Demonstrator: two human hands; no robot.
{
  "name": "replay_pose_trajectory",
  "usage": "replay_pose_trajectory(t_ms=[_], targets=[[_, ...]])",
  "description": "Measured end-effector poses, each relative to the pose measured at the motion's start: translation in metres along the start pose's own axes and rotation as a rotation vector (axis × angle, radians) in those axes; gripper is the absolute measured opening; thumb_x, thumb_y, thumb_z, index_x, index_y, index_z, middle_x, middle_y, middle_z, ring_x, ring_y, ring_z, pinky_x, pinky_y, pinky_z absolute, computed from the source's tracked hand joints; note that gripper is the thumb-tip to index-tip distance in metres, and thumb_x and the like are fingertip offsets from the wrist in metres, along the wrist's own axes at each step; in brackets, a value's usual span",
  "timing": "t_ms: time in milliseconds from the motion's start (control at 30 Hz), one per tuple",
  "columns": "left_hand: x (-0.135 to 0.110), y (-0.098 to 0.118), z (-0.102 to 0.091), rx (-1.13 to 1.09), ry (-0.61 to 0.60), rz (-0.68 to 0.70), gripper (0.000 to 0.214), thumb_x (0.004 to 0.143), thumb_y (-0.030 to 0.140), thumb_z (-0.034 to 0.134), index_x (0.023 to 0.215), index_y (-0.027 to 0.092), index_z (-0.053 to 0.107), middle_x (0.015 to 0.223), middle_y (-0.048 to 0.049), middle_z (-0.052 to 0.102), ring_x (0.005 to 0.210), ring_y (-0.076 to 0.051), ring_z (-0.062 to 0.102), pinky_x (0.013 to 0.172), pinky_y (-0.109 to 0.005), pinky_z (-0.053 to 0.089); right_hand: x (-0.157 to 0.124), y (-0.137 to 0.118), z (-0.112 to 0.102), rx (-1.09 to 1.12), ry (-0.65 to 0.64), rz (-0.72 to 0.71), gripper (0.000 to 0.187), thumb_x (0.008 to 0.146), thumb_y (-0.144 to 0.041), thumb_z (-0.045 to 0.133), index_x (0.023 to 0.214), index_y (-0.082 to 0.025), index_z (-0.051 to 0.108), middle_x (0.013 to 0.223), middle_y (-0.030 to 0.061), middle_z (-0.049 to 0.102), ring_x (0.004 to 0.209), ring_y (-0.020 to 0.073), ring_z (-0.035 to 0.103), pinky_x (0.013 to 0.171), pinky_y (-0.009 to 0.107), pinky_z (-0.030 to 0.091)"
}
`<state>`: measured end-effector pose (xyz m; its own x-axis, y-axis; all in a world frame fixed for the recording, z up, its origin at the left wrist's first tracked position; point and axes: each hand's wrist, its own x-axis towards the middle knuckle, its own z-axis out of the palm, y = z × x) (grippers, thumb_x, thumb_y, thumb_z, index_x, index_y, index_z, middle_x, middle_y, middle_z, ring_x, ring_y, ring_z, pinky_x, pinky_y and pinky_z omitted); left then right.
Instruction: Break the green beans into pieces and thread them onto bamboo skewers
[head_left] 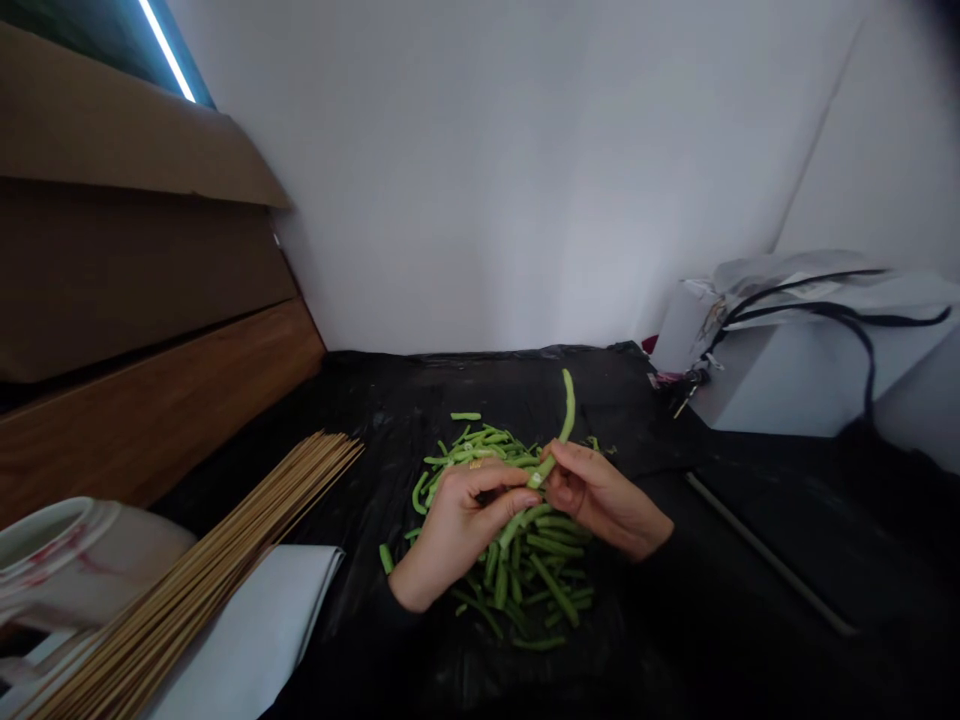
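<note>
A long green bean (568,408) stands tilted between my hands, its upper part curving up past the fingers. My left hand (469,515), with a ring on one finger, pinches its lower end between thumb and index finger. Higher on the same bean, my right hand (604,497) is closed around it with the fingertips. Directly beneath both hands lies a heap of green bean pieces (555,585), partly covered by them. One short piece (466,416) rests apart behind the heap, and another (386,558) lies beside my left wrist.
Black plastic sheeting (360,390) covers the surface. At left are a bundle of thin sticks (247,530), folded white paper (255,630), a pale pot (97,550) and a cardboard box (135,260). A white box (780,380) with black straps and a dark flat object (810,540) are at right.
</note>
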<state>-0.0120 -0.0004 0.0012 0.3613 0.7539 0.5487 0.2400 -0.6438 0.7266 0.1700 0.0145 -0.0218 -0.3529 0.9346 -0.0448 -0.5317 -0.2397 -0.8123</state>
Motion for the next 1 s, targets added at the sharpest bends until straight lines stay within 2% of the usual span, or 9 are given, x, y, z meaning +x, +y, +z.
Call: replay_pose_trajectory(t_ms=[200,333,533,733,867,1000], targets=[[-0.004,-0.006,0.004,0.064,0.053,-0.051,0.015,0.083,0.031,0.070,0.090,0.018,0.074,0.068,-0.0032,0.070,0.060,-0.016,0.063,0.059,-0.026,0.047,0.000,-0.003,-0.001,-0.026,-0.012,-0.031,0.032,0.078,-0.044,0.074,0.069,-0.016,0.062,0.056,-0.0039,0.056,0.047,0.0052,0.044,0.048,0.020,0.035],[-0.004,-0.004,0.005,-0.055,0.049,-0.140,0.015,0.086,0.029,0.065,0.088,0.017,0.073,0.067,-0.0037,0.071,0.059,-0.016,0.063,0.058,-0.025,0.049,-0.002,-0.004,0.002,-0.049,-0.029,-0.056,0.035,0.079,-0.044,0.073,0.065,-0.015,0.060,0.054,-0.0041,0.054,0.046,0.0049,0.043,0.048,0.020,0.034],[0.001,-0.001,0.007,-0.225,0.164,-0.271,0.016,0.079,0.029,0.069,0.085,0.015,0.073,0.071,-0.0052,0.073,0.061,-0.017,0.065,0.058,-0.026,0.051,-0.004,-0.007,0.005,-0.073,0.011,-0.065,0.033,0.076,-0.043,0.076,0.067,-0.017,0.058,0.056,-0.0048,0.054,0.046,0.0056,0.043,0.046,0.020,0.033],[0.003,0.001,0.001,-0.317,0.197,-0.357,0.022,0.079,0.032,0.069,0.091,0.014,0.075,0.078,-0.0058,0.074,0.067,-0.017,0.066,0.063,-0.026,0.052,-0.002,-0.008,0.001,-0.061,0.050,-0.087,0.031,0.073,-0.041,0.078,0.072,-0.017,0.059,0.059,-0.0045,0.056,0.049,0.0056,0.045,0.047,0.020,0.034],[0.005,0.002,-0.004,-0.307,0.210,-0.355,0.023,0.081,0.033,0.067,0.093,0.014,0.074,0.077,-0.0053,0.073,0.071,-0.017,0.066,0.067,-0.026,0.052,-0.001,-0.012,0.000,-0.036,0.086,-0.098,0.030,0.071,-0.039,0.081,0.072,-0.017,0.060,0.058,-0.0042,0.057,0.048,0.0058,0.045,0.046,0.019,0.033],[0.006,0.003,-0.007,-0.290,0.259,-0.318,0.022,0.084,0.033,0.064,0.094,0.015,0.072,0.086,-0.0057,0.073,0.078,-0.018,0.066,0.073,-0.028,0.052,0.000,-0.016,0.001,-0.044,0.149,-0.095,0.035,0.066,-0.040,0.084,0.068,-0.016,0.059,0.056,-0.0042,0.057,0.047,0.0060,0.045,0.045,0.020,0.033]])
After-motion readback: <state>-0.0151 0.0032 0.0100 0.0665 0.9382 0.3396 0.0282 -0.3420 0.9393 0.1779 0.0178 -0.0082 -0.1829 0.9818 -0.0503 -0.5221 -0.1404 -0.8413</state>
